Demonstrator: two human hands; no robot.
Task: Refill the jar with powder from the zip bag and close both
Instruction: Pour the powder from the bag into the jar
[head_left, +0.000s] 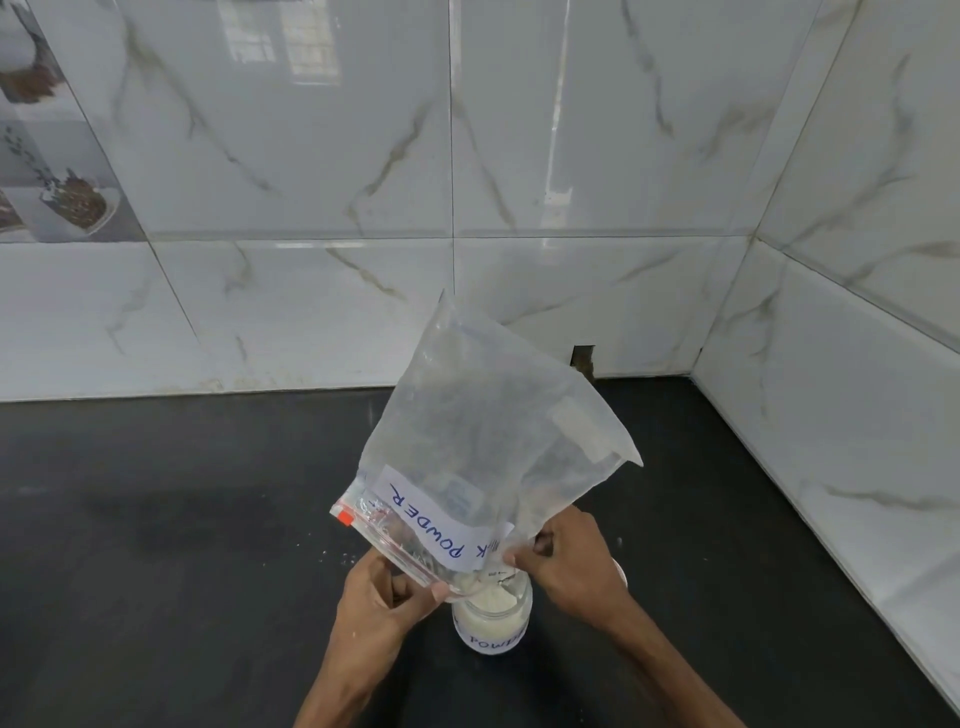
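Observation:
A clear zip bag (483, 441) with a white label reading "POWDER" is turned upside down, its open mouth pointing into a glass jar (493, 621) on the black counter. The jar holds white powder and carries a label. My left hand (384, 597) pinches the left side of the bag's mouth by the zip strip. My right hand (566, 561) pinches the right side of the mouth. The bag's upper part looks nearly empty, with powder dust on the film. Something pale (622, 571) peeks out behind my right hand; what it is I cannot tell.
The black counter (182, 519) runs to a marble-tiled wall (311, 156) at the back and another tiled wall (857, 364) on the right. A few white powder specks (337, 556) lie on the counter left of the jar.

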